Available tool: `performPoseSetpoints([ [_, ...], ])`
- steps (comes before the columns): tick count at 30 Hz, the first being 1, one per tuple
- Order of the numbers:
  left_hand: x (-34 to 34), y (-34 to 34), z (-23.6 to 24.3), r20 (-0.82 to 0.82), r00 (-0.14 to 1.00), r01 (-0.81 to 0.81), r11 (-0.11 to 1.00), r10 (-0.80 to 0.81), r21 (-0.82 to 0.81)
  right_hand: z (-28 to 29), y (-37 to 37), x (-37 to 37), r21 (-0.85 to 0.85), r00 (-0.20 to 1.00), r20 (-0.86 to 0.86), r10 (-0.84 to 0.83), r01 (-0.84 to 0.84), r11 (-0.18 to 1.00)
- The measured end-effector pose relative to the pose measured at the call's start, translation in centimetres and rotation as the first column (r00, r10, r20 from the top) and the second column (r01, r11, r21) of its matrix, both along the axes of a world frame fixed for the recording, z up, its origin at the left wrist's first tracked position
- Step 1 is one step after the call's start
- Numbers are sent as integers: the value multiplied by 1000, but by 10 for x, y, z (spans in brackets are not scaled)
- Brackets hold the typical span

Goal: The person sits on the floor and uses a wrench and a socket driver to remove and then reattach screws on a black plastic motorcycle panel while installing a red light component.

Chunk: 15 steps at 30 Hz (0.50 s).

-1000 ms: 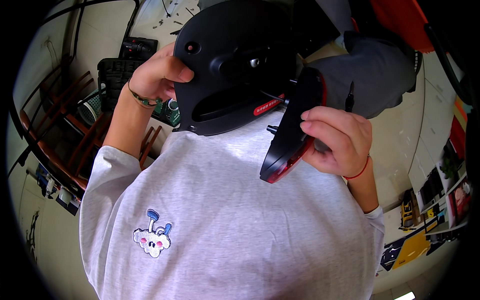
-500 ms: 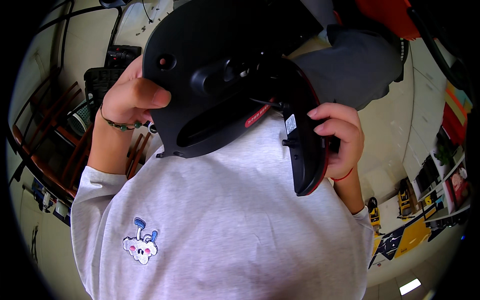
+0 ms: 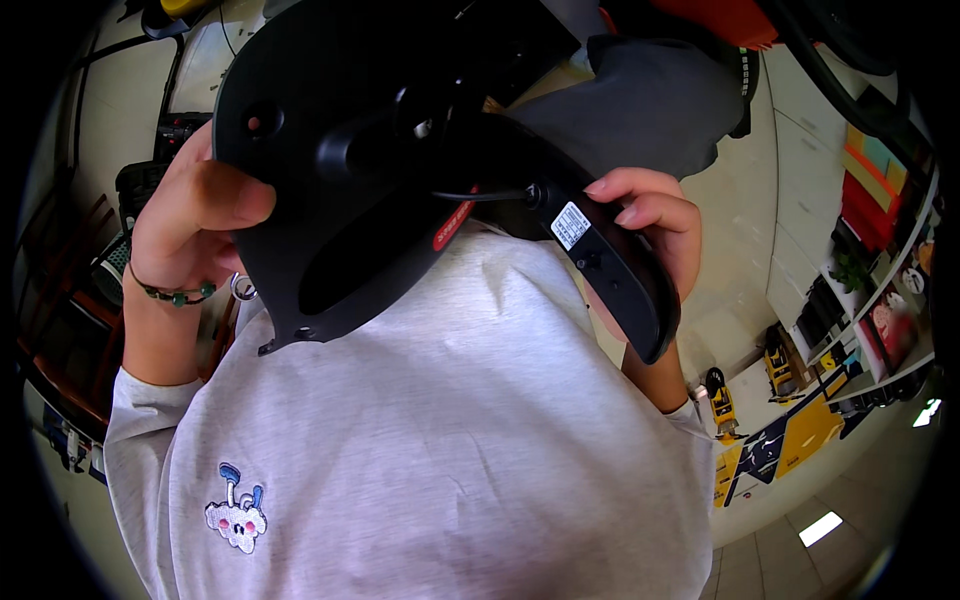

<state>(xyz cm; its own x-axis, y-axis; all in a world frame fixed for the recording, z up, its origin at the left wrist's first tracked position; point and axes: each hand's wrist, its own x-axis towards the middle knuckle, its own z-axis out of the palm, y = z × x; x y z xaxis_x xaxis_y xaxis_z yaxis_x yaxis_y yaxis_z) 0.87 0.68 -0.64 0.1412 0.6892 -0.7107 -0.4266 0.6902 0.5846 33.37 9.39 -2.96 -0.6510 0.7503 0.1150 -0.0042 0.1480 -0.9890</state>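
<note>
My left hand [image 3: 200,215] grips the left edge of a large black moulded plastic panel [image 3: 285,200], thumb on the face turned to me, the other fingers mostly behind it. The panel has a screw hole, a long oval recess and a red label [image 3: 455,222] on its edge. At its right, my right hand [image 3: 660,220] holds a curved tail light [image 3: 610,275] by its outer side, its black back with a white sticker and small studs facing me. A thin black cable [image 3: 485,196] runs from the light toward the panel. The light's upper end is lost in dark shadow.
Beyond the light is a dark grey cloth-covered shape [image 3: 640,100], perhaps a trouser leg. A black case [image 3: 140,190] and wooden chairs [image 3: 85,300] stand at the left. A shelf with coloured items [image 3: 870,190] and yellow-black wheeled things [image 3: 720,400] lie at the right.
Both hands and the parts have shifted left in view. The tail light has tilted, its lower end swinging right and its back turning more toward me; its red edge shows less.
</note>
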Motion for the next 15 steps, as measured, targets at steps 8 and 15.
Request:
performPoseSetpoints([
  [8,5,-1,3,-13,998,-59,997,59,-56,6,8,7,-83,998,-62,-6,1,997],
  [15,4,-2,2,33,997,-64,998,64,-5,10,10,9,-27,999,-31,-25,24,999],
])
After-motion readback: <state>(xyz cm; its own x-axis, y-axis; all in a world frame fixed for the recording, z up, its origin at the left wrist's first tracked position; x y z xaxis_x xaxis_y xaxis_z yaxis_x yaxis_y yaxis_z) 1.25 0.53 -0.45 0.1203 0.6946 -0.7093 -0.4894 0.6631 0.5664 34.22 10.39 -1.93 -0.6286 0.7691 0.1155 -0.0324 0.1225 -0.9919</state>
